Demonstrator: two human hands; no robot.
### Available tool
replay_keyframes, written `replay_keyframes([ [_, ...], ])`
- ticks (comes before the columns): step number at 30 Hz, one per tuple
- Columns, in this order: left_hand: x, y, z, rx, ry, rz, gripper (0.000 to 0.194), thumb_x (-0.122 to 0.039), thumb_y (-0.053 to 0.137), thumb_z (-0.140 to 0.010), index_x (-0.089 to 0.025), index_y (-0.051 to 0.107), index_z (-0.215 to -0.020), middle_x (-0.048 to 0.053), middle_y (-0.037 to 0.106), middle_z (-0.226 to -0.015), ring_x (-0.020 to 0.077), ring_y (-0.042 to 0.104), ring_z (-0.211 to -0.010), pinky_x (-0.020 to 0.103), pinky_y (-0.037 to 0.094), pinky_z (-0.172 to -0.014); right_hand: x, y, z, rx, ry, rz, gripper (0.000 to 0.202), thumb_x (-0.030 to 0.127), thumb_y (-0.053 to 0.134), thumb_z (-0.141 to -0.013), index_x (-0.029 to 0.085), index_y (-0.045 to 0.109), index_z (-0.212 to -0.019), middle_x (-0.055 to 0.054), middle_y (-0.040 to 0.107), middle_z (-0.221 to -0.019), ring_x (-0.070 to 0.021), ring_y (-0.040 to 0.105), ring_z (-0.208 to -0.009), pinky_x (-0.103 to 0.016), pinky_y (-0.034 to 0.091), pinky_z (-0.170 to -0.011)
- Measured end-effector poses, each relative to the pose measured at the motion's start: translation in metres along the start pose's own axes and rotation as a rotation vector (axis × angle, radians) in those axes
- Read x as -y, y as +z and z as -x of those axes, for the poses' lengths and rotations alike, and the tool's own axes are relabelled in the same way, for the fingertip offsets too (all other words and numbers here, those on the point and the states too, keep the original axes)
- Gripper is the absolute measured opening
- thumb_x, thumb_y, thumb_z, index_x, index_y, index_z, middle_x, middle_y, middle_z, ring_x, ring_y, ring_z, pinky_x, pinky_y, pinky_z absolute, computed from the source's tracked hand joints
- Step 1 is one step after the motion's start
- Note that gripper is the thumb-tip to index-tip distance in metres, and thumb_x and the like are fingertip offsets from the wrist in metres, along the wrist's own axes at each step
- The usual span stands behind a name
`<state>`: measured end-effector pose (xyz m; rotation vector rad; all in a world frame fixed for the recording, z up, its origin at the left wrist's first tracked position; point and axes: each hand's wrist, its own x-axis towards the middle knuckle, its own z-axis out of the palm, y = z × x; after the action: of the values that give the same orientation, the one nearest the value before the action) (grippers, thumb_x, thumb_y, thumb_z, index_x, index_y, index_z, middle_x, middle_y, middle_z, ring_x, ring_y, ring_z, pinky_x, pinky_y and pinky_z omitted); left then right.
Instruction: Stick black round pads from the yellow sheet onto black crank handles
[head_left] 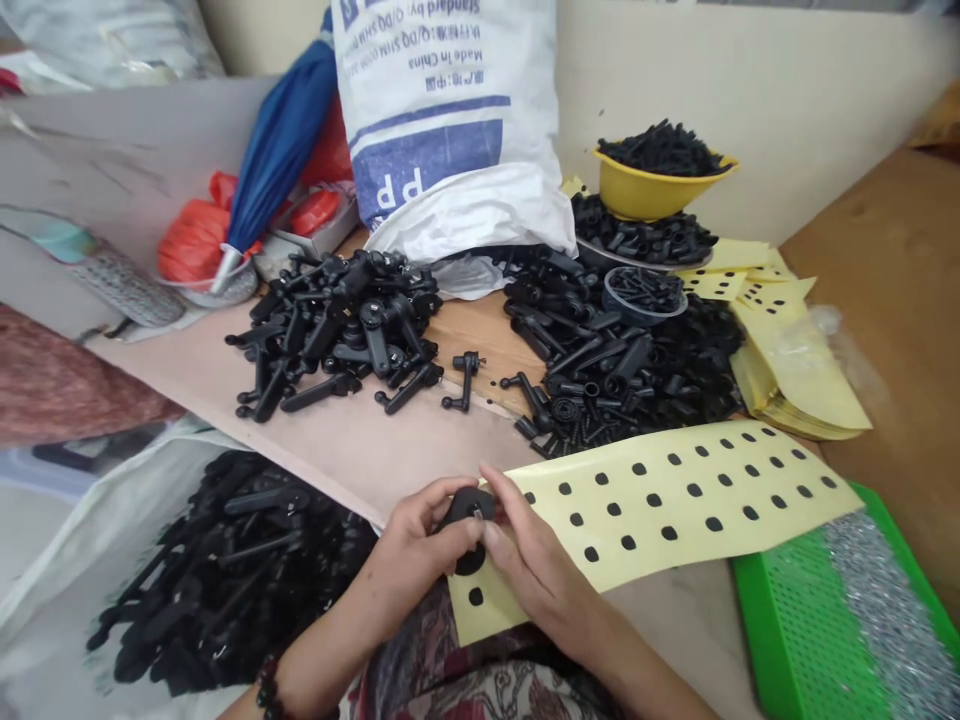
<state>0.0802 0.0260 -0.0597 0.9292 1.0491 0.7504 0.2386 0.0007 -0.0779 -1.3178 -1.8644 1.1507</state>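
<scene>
In the head view, both hands meet near the bottom middle of the frame. The left hand (420, 530) is curled in, with its thumb and fingers around a black part (471, 498). The right hand (536, 565) is partly closed, and its fingertips touch the same part, next to a little shiny bit (478, 513). I cannot tell if the right hand grips that bit. A yellow sheet (637, 520) with black dots runs from below the hands to the right. A green basket (787, 620) with shiny pieces (885, 610) sits at the lower right. At the lower left, a white sack (105, 515) holds many black parts. Two black heaps lie higher up, a left heap (375, 330) and a right heap (634, 360). A yellow bowl (652, 192) is at the upper right, a big bag (442, 80) at the top middle, and a blue umbrella (281, 140) at the upper left.
</scene>
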Motion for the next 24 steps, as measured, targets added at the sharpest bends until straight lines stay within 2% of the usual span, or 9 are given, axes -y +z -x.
replay_keyframes([
  [4, 0.003, -0.005, 0.001, -0.024, -0.022, 0.004, 0.052, -0.042, 0.071, -0.068, -0.012, 0.061, -0.109, 0.002, 0.062, -0.077, 0.0062, 0.041, -0.051, 0.018, 0.033, -0.045, -0.002, -0.004, 0.004, 0.003, 0.024, -0.004, 0.052, 0.033, 0.045, -0.094, 0.024, 0.027, -0.142, -0.010, 0.052, -0.131, -0.0232, 0.054, -0.116, -0.039, 0.045, -0.099],
  [7, 0.001, -0.023, 0.006, -0.100, -0.030, -0.122, 0.051, -0.042, 0.067, -0.069, -0.013, 0.061, -0.110, 0.001, 0.063, -0.075, 0.0074, 0.044, -0.048, 0.019, 0.036, -0.044, -0.005, -0.013, 0.008, -0.048, -0.023, 0.070, 0.027, 0.028, 0.041, -0.095, 0.024, 0.047, -0.122, -0.008, 0.058, -0.113, -0.0214, 0.058, -0.103, -0.036, 0.049, -0.089],
  [10, -0.006, -0.060, 0.021, -0.249, 0.059, -0.593, 0.048, -0.040, 0.061, -0.072, -0.017, 0.061, -0.115, 0.006, 0.069, -0.090, 0.0167, 0.060, -0.064, 0.025, 0.046, -0.054, -0.009, -0.021, 0.012, -0.028, -0.096, 0.218, 0.013, 0.022, 0.041, -0.094, 0.022, 0.054, -0.098, -0.007, 0.059, -0.101, -0.0229, 0.056, -0.098, -0.038, 0.050, -0.084],
  [13, -0.011, -0.097, 0.038, -0.522, 0.236, -1.224, 0.047, -0.041, 0.052, -0.079, -0.016, 0.062, -0.117, 0.012, 0.069, -0.104, 0.0315, 0.064, -0.091, 0.040, 0.052, -0.074, -0.016, -0.023, 0.012, -0.007, -0.149, 0.396, 0.014, 0.016, 0.044, -0.091, 0.020, 0.054, -0.099, -0.010, 0.057, -0.104, -0.0259, 0.053, -0.101, -0.043, 0.049, -0.085],
  [15, -0.010, -0.106, 0.045, -0.624, 0.416, -1.477, 0.044, -0.042, 0.046, -0.085, -0.013, 0.062, -0.115, 0.017, 0.066, -0.110, 0.0362, 0.061, -0.099, 0.048, 0.051, -0.080, -0.021, -0.023, 0.007, -0.035, -0.174, 0.489, 0.019, 0.012, 0.045, -0.089, 0.018, 0.054, -0.104, -0.012, 0.056, -0.110, -0.0278, 0.051, -0.105, -0.046, 0.048, -0.088],
  [17, -0.005, -0.100, 0.045, -0.547, 0.644, -1.529, 0.037, -0.037, 0.045, -0.090, -0.013, 0.063, -0.112, 0.018, 0.063, -0.114, 0.0336, 0.059, -0.104, 0.048, 0.050, -0.085, -0.025, -0.024, 0.001, -0.062, -0.188, 0.544, 0.021, 0.010, 0.044, -0.088, 0.018, 0.053, -0.106, -0.013, 0.055, -0.112, -0.0286, 0.049, -0.108, -0.047, 0.048, -0.090],
  [19, 0.001, -0.084, 0.038, -0.371, 0.803, -1.478, 0.028, -0.028, 0.046, -0.091, -0.015, 0.064, -0.109, 0.015, 0.062, -0.116, 0.0283, 0.057, -0.106, 0.042, 0.050, -0.088, -0.028, -0.027, -0.005, -0.069, -0.189, 0.568, 0.021, 0.009, 0.044, -0.088, 0.018, 0.053, -0.104, -0.012, 0.054, -0.112, -0.0282, 0.049, -0.108, -0.047, 0.048, -0.090],
  [21, 0.008, -0.064, 0.028, -0.222, 0.848, -1.427, 0.024, -0.020, 0.045, -0.091, -0.017, 0.064, -0.106, 0.014, 0.061, -0.116, 0.0258, 0.055, -0.108, 0.040, 0.050, -0.089, -0.029, -0.029, -0.009, -0.063, -0.182, 0.575, 0.020, 0.009, 0.043, -0.088, 0.019, 0.053, -0.103, -0.012, 0.054, -0.112, -0.0279, 0.049, -0.108, -0.047, 0.049, -0.090],
  [24, 0.016, -0.042, 0.013, -0.079, 0.844, -1.385, 0.025, -0.015, 0.044, -0.090, -0.017, 0.064, -0.106, 0.014, 0.060, -0.117, 0.0260, 0.053, -0.110, 0.041, 0.049, -0.090, -0.028, -0.028, -0.010, -0.080, -0.185, 0.560, 0.020, 0.008, 0.043, -0.088, 0.019, 0.053, -0.102, -0.012, 0.053, -0.113, -0.0281, 0.048, -0.109, -0.047, 0.048, -0.090],
])
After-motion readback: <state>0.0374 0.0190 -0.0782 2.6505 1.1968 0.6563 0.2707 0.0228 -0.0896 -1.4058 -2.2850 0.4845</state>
